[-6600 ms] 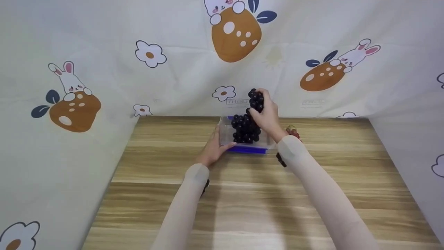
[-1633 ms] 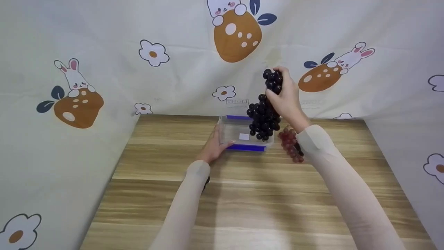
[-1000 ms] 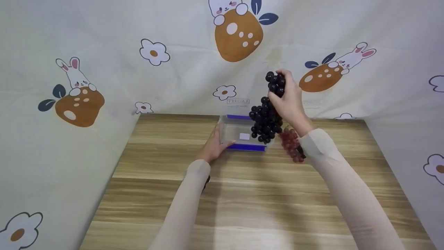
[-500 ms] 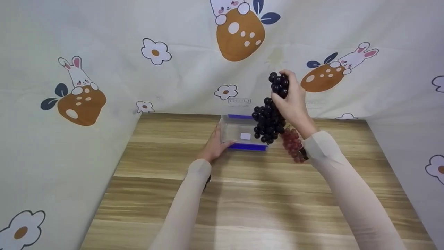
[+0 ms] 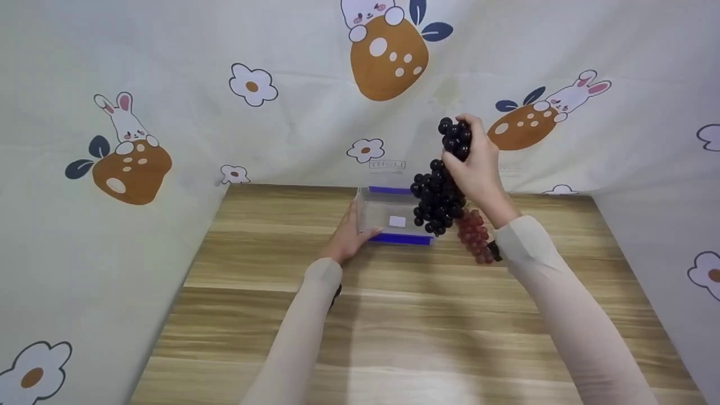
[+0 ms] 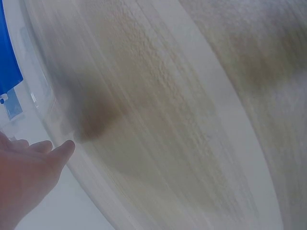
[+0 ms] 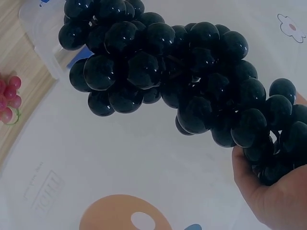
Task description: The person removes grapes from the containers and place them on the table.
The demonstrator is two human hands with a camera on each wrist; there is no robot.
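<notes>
The right hand (image 5: 478,163) grips the upper part of a long bunch of glossy black round grapes (image 5: 437,197), with the fingers curled round one side and the thumb across the other, so that a cluster of berries shows above the thumb and the wider part hangs down below it. The bunch is held up over the right part of a clear plastic rectangular container (image 5: 374,211), covering that end of it from the head view. The left hand (image 5: 344,235) has no grasp on anything; its fingers lie extended along the container's left wall, with the thumb spread apart from them and reaching to the near left corner. Along the container's near side runs a bright blue plastic strip (image 5: 400,239), a second blue plastic strip (image 5: 388,190) lies along the far side, and a small white rectangular label (image 5: 397,221) shows within the container's outline. Just right of the container, a smaller bunch of translucent red grapes (image 5: 473,236) lies on the light brown wood-grain tabletop (image 5: 264,253), partly behind the lower end of the black bunch in the head view; the right wrist view shows a thin green stem on it. Beyond the tabletop rises a whitish sheet (image 5: 304,124) printed with rabbits, orange strawberries and flowers.
</notes>
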